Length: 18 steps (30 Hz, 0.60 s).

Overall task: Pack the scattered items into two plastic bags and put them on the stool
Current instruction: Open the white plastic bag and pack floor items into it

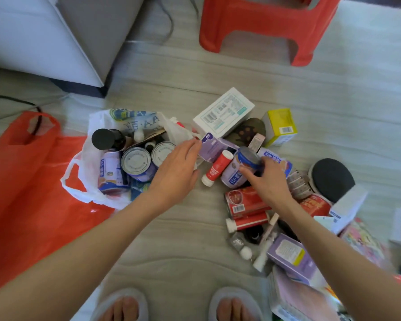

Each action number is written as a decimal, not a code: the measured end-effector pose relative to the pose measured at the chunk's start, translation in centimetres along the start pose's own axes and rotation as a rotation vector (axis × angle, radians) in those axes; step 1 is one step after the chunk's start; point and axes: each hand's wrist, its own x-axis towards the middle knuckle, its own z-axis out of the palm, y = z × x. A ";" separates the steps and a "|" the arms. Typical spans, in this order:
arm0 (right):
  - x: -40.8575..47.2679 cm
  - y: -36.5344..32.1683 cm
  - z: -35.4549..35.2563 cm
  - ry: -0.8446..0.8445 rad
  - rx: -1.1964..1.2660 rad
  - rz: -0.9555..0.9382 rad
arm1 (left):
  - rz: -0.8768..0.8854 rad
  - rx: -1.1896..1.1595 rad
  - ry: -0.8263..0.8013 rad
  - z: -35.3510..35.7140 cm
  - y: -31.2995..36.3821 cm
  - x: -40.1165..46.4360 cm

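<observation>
A white plastic bag [83, 181] lies open on the floor, holding cans, a dark bottle and several cartons. My left hand [174, 170] reaches over its right rim with fingers extended, fingertips at a purple carton [212, 147]. My right hand [266, 181] grips a purple can with a blue lid [239, 170] in the scattered pile. A red-and-white tube [215, 169] lies between my hands. A flat red plastic bag [26, 181] lies at the left. The red stool [264, 26] stands at the top.
A white box [222, 112], a yellow box [280, 126], red cartons [245, 201], a black-lidded jar [331, 179] and more boxes crowd the right side. A grey sofa corner [56, 42] stands at upper left. My slippered feet [178, 306] are at the bottom.
</observation>
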 end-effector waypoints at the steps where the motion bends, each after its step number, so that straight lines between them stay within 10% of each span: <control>1: 0.3 -0.2 0.4 -0.009 0.071 0.024 | -0.011 -0.003 -0.002 0.1 0.0 1.0; 18: 0.6 -0.6 0.9 0.031 0.294 0.091 | -0.188 -0.377 0.061 2.4 2.3 5.2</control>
